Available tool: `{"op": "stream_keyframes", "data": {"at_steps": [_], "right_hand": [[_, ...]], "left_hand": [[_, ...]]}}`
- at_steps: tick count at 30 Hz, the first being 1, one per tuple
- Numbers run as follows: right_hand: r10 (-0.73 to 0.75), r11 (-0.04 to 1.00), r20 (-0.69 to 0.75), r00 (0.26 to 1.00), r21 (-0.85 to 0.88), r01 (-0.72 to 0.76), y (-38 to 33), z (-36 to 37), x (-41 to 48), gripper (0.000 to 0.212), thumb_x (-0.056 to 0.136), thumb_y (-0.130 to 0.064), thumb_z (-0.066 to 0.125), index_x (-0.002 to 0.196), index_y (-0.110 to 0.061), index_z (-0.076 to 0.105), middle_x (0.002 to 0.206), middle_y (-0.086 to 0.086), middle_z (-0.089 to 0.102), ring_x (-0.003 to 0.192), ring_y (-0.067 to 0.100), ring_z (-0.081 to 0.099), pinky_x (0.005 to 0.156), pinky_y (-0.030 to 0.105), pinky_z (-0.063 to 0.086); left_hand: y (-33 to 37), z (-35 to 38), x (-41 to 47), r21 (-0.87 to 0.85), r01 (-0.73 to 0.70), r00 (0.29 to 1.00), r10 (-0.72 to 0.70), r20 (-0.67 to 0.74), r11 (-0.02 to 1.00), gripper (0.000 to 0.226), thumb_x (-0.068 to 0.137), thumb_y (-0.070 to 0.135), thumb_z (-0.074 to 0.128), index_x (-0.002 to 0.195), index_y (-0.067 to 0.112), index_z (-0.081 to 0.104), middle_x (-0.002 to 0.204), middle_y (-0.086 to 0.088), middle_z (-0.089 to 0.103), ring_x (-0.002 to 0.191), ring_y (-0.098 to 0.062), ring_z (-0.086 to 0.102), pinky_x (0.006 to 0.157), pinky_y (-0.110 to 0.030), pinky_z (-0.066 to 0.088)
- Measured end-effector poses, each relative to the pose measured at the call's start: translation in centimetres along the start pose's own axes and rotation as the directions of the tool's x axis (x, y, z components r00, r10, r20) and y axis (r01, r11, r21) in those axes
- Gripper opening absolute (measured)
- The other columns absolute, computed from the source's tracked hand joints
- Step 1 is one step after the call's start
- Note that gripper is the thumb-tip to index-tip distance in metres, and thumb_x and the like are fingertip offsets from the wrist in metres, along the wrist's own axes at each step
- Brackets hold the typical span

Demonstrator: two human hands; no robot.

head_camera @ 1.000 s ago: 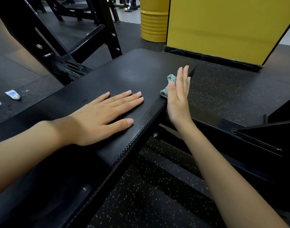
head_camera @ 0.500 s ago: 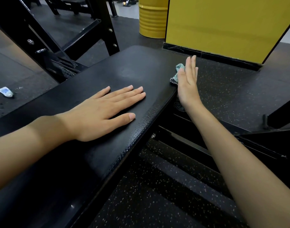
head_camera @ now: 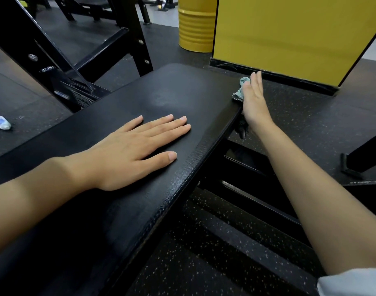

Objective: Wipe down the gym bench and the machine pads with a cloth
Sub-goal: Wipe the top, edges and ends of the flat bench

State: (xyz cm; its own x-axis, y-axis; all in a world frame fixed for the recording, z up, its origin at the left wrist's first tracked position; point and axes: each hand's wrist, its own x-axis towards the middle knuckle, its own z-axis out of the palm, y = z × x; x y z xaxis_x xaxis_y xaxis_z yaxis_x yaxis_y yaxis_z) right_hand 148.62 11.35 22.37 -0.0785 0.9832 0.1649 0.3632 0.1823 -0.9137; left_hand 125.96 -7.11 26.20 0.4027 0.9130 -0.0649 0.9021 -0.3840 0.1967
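Head view: left hand (head_camera: 127, 152) flat on bench (head_camera: 161, 92); right hand (head_camera: 254, 101), fingers straight, presses cloth (head_camera: 240, 91) against bench edge.

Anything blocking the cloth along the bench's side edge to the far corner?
Nothing visible. The right hand presses the cloth to the bench edge; the left hand lies flat on top, clear of it.

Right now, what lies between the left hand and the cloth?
Only bare bench top, seen in the head view: nothing sits on it between the left hand and the cloth.
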Motion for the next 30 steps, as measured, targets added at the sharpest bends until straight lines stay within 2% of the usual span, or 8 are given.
{"op": "stream_keyframes", "data": {"at_steps": [4, 7, 11, 15, 20, 30], "right_hand": [[-0.001, 0.997, -0.014, 1.000, 0.077, 0.002, -0.4, 0.6, -2.4, 0.053, 0.110, -0.030, 0.021, 0.159, -0.016, 0.006, 0.166, -0.008, -0.008, 0.152, 0.011, -0.007, 0.124, 0.034, -0.002], [-0.056, 0.994, -0.010, 0.998, 0.094, 0.056, -0.6, 1.7, -5.2, 0.051, 0.110, -0.026, 0.023, 0.158, -0.014, 0.008, 0.166, -0.008, -0.006, 0.151, 0.007, -0.006, 0.122, 0.027, -0.006], [-0.137, 0.989, -0.005, 0.991, 0.060, 0.137, -0.3, 2.3, -6.2, 0.050, 0.110, -0.022, 0.024, 0.157, -0.013, 0.011, 0.166, -0.006, -0.004, 0.151, 0.008, -0.008, 0.123, 0.031, -0.006], [-0.098, 0.995, -0.013, 0.995, 0.028, 0.098, -0.2, 1.6, -3.8, 0.050, 0.110, -0.025, 0.023, 0.158, -0.015, 0.010, 0.166, -0.007, -0.003, 0.152, 0.016, -0.013, 0.116, 0.024, -0.007], [-0.052, 0.999, -0.020, 0.998, -0.011, 0.052, -0.1, 0.3, -0.9, 0.050, 0.110, -0.026, 0.021, 0.159, -0.015, 0.011, 0.167, -0.005, -0.001, 0.153, 0.013, -0.006, 0.123, 0.033, -0.002], [-0.017, 0.998, -0.019, 1.000, -0.061, 0.016, -1.5, 1.4, -3.6, 0.050, 0.110, -0.022, 0.025, 0.158, -0.011, 0.014, 0.167, -0.004, -0.003, 0.152, 0.011, -0.004, 0.123, 0.031, -0.001]], "left_hand": [[-0.1, -0.1, 0.4, -0.001, -0.003, 1.000, 0.003, 0.008, 1.000, 0.065, 0.087, 0.071, 0.003, 0.149, 0.055, -0.002, 0.156, 0.041, -0.010, 0.143, 0.016, -0.015, 0.123, -0.033, -0.008], [-0.3, -0.1, 0.8, 0.005, -0.003, 1.000, 0.003, 0.012, 1.000, 0.065, 0.087, 0.071, 0.002, 0.149, 0.055, -0.003, 0.156, 0.040, -0.009, 0.143, 0.016, -0.015, 0.124, -0.034, -0.008], [-0.7, 0.0, 1.2, -0.025, -0.013, 1.000, 0.013, 0.002, 1.000, 0.061, 0.089, 0.067, 0.003, 0.149, 0.055, -0.001, 0.156, 0.040, -0.007, 0.143, 0.016, -0.013, 0.124, -0.035, -0.006], [-1.0, 0.1, 1.4, -0.071, -0.015, 0.999, 0.013, -0.036, 0.997, 0.061, 0.091, 0.062, 0.005, 0.151, 0.051, 0.003, 0.158, 0.037, -0.002, 0.144, 0.017, -0.008, 0.124, -0.033, -0.005], [-1.1, 0.2, 1.5, -0.086, -0.021, 0.999, 0.017, -0.047, 0.996, 0.060, 0.092, 0.059, 0.005, 0.151, 0.050, 0.005, 0.159, 0.035, -0.002, 0.144, 0.016, -0.008, 0.123, -0.030, -0.006], [-0.9, 0.4, 1.5, -0.021, -0.022, 0.999, 0.021, -0.041, 1.000, 0.060, 0.090, 0.059, -0.002, 0.149, 0.050, -0.005, 0.159, 0.032, -0.009, 0.143, 0.016, -0.015, 0.123, -0.029, -0.010]]}}
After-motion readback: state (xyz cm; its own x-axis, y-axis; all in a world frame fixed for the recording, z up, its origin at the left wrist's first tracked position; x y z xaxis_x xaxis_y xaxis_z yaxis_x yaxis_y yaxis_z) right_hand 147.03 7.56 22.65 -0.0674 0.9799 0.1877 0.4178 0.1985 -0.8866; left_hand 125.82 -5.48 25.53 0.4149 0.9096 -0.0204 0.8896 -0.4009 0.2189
